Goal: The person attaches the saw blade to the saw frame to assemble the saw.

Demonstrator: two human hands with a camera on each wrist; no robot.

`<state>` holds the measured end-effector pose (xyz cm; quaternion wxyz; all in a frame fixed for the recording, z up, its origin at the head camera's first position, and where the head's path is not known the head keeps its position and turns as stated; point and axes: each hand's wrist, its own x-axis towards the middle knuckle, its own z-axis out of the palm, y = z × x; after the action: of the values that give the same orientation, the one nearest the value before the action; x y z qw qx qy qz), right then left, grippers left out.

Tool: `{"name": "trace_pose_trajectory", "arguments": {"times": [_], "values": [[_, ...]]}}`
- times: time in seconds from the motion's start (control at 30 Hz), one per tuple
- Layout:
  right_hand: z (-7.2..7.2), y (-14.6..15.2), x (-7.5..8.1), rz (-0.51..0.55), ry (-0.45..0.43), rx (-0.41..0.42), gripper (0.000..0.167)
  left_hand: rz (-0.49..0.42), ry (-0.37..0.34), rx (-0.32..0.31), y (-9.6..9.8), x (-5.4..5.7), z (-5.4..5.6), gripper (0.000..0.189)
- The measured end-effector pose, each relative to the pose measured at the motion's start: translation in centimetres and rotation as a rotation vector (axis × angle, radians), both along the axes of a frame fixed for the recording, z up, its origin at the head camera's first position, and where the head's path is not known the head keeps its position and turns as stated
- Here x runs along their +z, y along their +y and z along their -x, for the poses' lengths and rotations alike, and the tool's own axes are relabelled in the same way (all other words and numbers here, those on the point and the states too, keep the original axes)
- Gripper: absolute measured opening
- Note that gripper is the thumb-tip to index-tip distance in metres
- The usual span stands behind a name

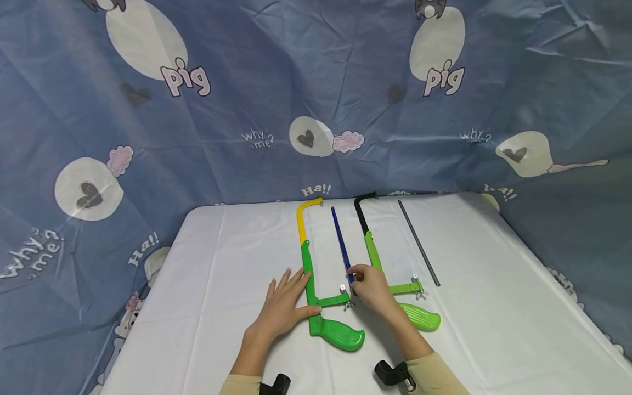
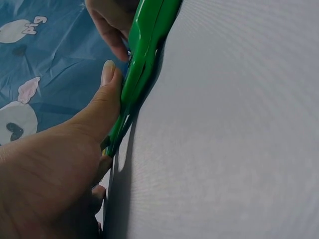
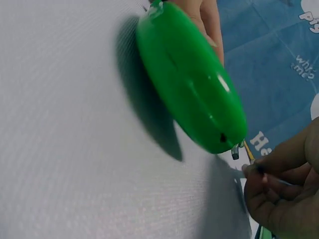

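Observation:
A hacksaw frame (image 1: 311, 282) with a yellow front bow and green handle lies flat on the white table. My left hand (image 1: 280, 311) rests on its spine, fingers spread and fairly straight, the thumb near the handle. My right hand (image 1: 373, 291) pinches the near end of a blue hacksaw blade (image 1: 339, 236) between thumb and fingers. That blade lies lengthwise to the right of the frame, apart from its front bow. In the right wrist view, the green handle (image 3: 194, 84) fills the middle, and the pinching fingers (image 3: 279, 162) appear at the right; the pinched blade end is mostly hidden.
Right of the blue blade lies a second hacksaw frame (image 1: 373, 252), black and lime green, partly behind my right hand. A grey hacksaw blade (image 1: 418, 241) lies farther right. Blue printed cloth (image 1: 276, 71) hangs behind the white-covered table (image 1: 237, 252).

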<state>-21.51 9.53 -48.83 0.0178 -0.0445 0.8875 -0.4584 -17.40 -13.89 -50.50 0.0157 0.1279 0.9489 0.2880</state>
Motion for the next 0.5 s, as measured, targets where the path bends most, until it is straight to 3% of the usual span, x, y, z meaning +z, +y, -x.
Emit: {"name": "trace_pose_trajectory", "arguments": {"times": [0.2,0.5], "values": [[0.05,-0.08,0.46,0.089,-0.005,-0.004,0.035,-0.004,0.005,-0.009,0.03,-0.15,-0.01,0.089],[0.3,-0.79,0.92,0.114,0.014,0.031,0.033,0.004,-0.017,0.0,-0.13,-0.09,-0.14,0.091]]}}
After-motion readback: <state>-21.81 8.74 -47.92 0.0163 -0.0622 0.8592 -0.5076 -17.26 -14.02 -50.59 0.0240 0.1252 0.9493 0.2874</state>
